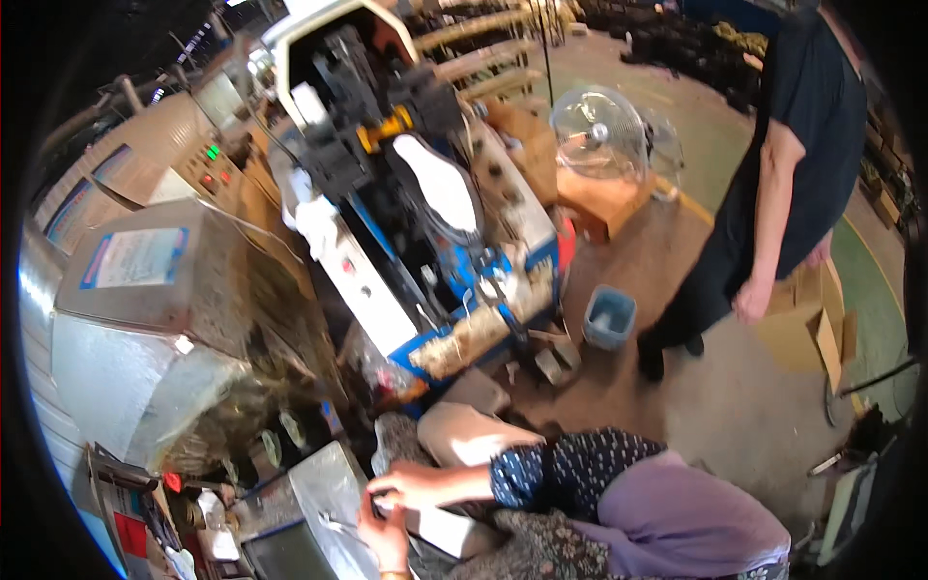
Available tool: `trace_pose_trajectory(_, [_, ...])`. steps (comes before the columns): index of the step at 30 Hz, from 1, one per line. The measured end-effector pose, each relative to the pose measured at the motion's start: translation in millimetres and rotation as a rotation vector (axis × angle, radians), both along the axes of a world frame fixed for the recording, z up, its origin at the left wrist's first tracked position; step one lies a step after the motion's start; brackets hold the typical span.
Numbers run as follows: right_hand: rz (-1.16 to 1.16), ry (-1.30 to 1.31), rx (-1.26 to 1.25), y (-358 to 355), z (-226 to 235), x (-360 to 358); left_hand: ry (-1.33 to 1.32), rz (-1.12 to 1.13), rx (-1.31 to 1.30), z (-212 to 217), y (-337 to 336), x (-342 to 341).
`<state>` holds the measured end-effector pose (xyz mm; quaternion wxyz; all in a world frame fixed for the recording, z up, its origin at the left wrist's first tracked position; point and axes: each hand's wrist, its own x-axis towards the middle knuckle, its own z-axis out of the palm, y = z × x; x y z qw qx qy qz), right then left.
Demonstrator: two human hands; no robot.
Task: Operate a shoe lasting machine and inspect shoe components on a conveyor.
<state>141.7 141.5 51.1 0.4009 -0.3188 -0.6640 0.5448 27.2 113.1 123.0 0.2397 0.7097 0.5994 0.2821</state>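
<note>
My right hand point(414, 485) reaches in from the right, out of a dark dotted sleeve, over my lap. My left hand point(385, 537) comes up from the lower edge, and the fingers of both hands meet. Between them is a small dark thing, mostly covered by the fingers, whose kind I cannot make out. A white, smooth, flat piece point(449, 530) lies just below my right forearm, partly hidden by it. To the left of my hands, a metal tool point(333, 523) lies on a pale sheet-covered surface point(327, 483).
Ahead stands a blue and white machine point(394, 314) with a white sole-shaped piece point(437, 182) on it. A sheet-metal housing point(126, 333) is at left. Rightward are a blue bin point(610, 317), a fan point(599, 132), a standing person point(807, 145) and a cardboard box point(802, 324).
</note>
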Motion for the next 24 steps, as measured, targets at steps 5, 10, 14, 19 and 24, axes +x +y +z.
trace_pose_trajectory(5, [0.023, -0.076, 0.014, 42.8, -27.5, 26.0, -0.249, 0.031, -0.212, -31.5, 17.5, -6.8])
trace_pose_trajectory(10, [0.075, 0.030, -0.015, 14.2, -36.5, 30.1, -0.420, 0.173, -0.315, -55.3, 6.8, -31.1])
trace_pose_trajectory(14, [0.067, -0.329, -0.157, -50.5, -45.0, 57.2, -0.801, 0.090, -0.108, -90.3, 9.2, -57.6])
trace_pose_trajectory(19, [-0.102, -0.111, -0.048, -18.0, -47.9, 54.9, -0.778, 0.165, -0.290, -31.0, 22.9, -35.9])
trace_pose_trajectory(24, [0.095, 0.216, -0.950, -3.0, -45.1, 56.4, -1.182, 0.283, -0.457, -39.3, -12.9, -54.7])
